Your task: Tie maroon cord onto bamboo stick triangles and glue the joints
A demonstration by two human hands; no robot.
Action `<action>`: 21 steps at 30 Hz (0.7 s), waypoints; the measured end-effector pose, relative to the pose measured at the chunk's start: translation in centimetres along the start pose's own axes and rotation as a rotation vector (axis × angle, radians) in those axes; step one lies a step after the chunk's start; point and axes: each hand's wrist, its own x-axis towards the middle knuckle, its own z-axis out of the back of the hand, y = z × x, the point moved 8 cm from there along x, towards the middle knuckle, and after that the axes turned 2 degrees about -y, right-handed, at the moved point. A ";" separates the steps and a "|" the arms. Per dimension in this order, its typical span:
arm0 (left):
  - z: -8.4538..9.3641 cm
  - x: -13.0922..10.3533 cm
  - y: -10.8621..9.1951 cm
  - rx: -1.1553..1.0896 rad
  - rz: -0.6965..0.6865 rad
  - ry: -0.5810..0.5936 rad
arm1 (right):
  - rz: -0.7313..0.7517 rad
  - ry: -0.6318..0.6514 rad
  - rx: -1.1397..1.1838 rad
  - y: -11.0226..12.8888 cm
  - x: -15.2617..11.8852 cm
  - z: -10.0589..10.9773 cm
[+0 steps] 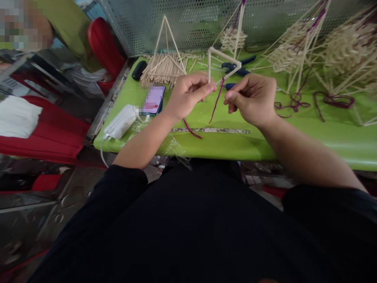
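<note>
My left hand (190,94) pinches a small four-sided frame of thin wooden sticks (209,65) by its lower left corner, holding it above the green table (206,146). From the frame's lower side a purple yarn (217,101) hangs down loose. Just right of the yarn is my right hand (255,98), thumb and fingers pressed together; whatever they may hold is too small to make out. Behind the frame lie dark blue pliers (240,70), partly covered by it. Another purple yarn end (191,131) trails out below my left hand.
A pile of sticks (156,70) with a triangular stick frame (165,33) lies behind my left hand. Nearby are a phone (154,100) and a white corded box (120,122). Stick lanterns (290,47) with purple yarn crowd the right. Red chairs (44,137) and a person (73,31) are at left.
</note>
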 end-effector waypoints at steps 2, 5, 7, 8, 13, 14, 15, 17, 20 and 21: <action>-0.1 0.2 0.0 -0.019 -0.078 0.017 | 0.029 -0.044 -0.016 0.4 -0.1 0.6; -0.2 0.4 0.2 -0.021 -0.127 0.034 | 0.081 -0.110 -0.131 0.8 -0.1 1.5; -0.4 0.4 0.3 -0.006 -0.133 0.044 | 0.122 -0.128 -0.164 0.9 0.0 1.6; -0.4 0.3 0.3 0.004 -0.135 0.046 | 0.133 -0.120 -0.139 0.9 0.1 1.5; -0.4 0.4 0.6 0.031 -0.102 0.035 | 0.043 -0.014 0.119 0.2 0.5 0.2; -0.3 0.5 0.7 0.029 -0.096 0.029 | 0.025 -0.002 0.143 0.2 0.4 0.0; -0.3 0.6 0.7 0.028 -0.093 0.023 | 0.013 0.005 0.161 0.4 0.3 -0.1; -0.2 0.6 0.7 0.030 -0.096 0.014 | -0.006 0.015 0.185 0.7 0.1 -0.2; -0.2 0.7 0.5 0.044 -0.113 0.004 | -0.039 0.011 0.190 0.7 -0.1 -0.3; -0.2 0.6 0.4 0.052 -0.119 0.003 | -0.042 0.004 0.183 0.6 -0.1 -0.3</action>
